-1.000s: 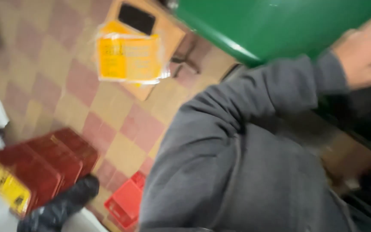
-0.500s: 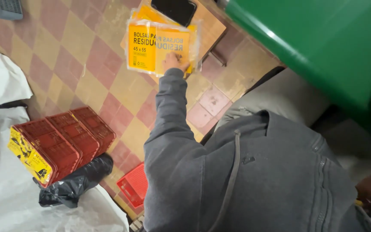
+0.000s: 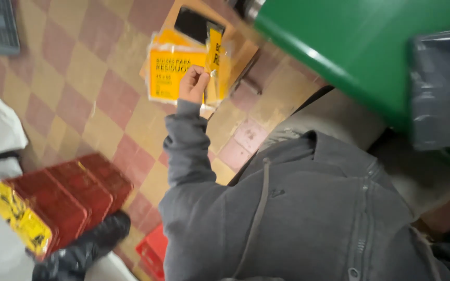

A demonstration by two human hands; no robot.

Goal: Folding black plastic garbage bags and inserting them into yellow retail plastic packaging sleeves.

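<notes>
One hand (image 3: 194, 86) is in view, on a grey-sleeved arm reaching toward twelve o'clock; we cannot tell which of our hands it is. Its fingers pinch a narrow yellow packet (image 3: 214, 49), lifted from a stack of yellow plastic-wrapped packs (image 3: 170, 75) on a small brown table (image 3: 240, 52) over the checkered floor (image 3: 74, 88). Red crates (image 3: 69, 195) lie at eight o'clock, a green bin (image 3: 355, 47) at one o'clock.
</notes>
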